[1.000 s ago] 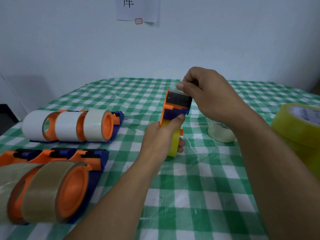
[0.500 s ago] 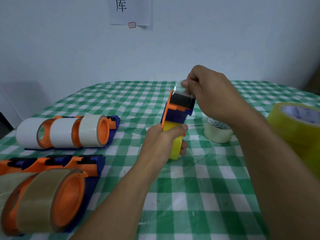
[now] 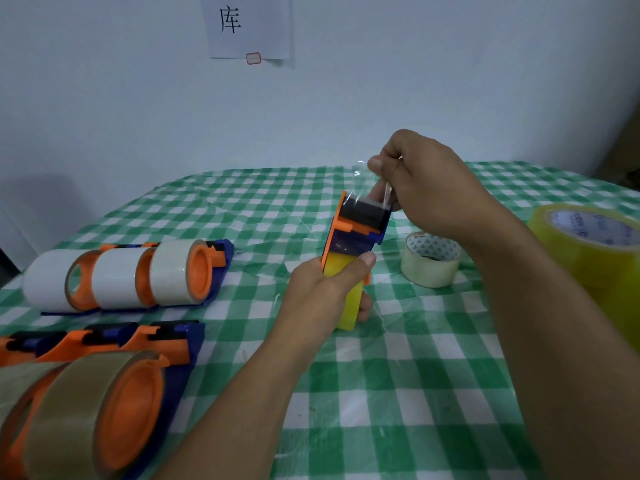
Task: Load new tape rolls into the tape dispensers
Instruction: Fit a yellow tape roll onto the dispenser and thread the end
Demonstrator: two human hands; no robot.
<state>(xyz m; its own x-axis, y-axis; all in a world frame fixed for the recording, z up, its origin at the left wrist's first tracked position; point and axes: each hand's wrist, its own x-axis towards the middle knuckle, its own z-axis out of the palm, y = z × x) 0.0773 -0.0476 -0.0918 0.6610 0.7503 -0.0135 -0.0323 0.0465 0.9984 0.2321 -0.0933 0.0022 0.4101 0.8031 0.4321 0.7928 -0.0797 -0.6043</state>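
A: Entry: type of place?

B: A plain indoor work room, most likely a storeroom or packing station.

A: Evidence?

B: (1) A paper sign (image 3: 247, 27) is stuck on the bare pale wall (image 3: 450, 81). It carries one printed character, 库, meaning "store". (2) The table has a green-and-white checked cloth (image 3: 415, 375), so it reads as a makeshift bench. (3) Supplies are laid out in quantity. On the left, a row of dispensers with white rolls (image 3: 138, 275) lies behind a row of dispensers with brown rolls (image 3: 86, 393). On the right are a loose clear roll (image 3: 431, 259) and a large yellow roll (image 3: 588, 247).

A: Confidence?

B: Moderate. Only one wall and one table are in view.
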